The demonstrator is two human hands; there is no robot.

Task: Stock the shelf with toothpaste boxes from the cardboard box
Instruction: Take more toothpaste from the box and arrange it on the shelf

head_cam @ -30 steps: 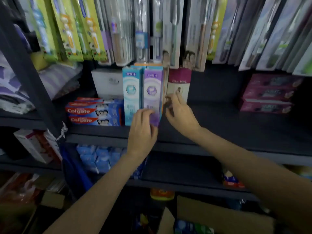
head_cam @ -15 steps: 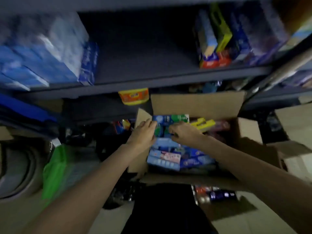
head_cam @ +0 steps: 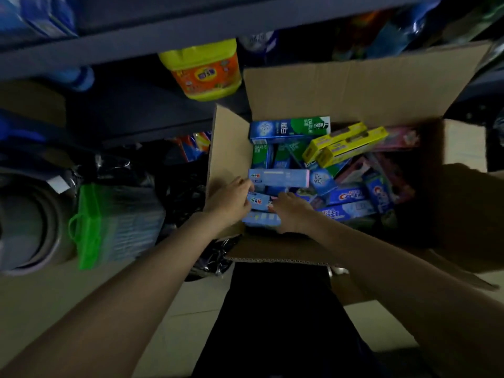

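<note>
Floor (head_cam: 169,336) — cardboard box (head_cam: 354,85), green bag (head_cam: 90,227) on it.

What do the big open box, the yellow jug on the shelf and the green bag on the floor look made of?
Cardboard box: brown corrugated card, matte; fluting shows along its near cut edge.
Yellow jug: likely moulded plastic, slightly glossy, with an orange printed label.
Green bag: probably thin translucent plastic or mesh with loop handles; too dim to say which.
</note>
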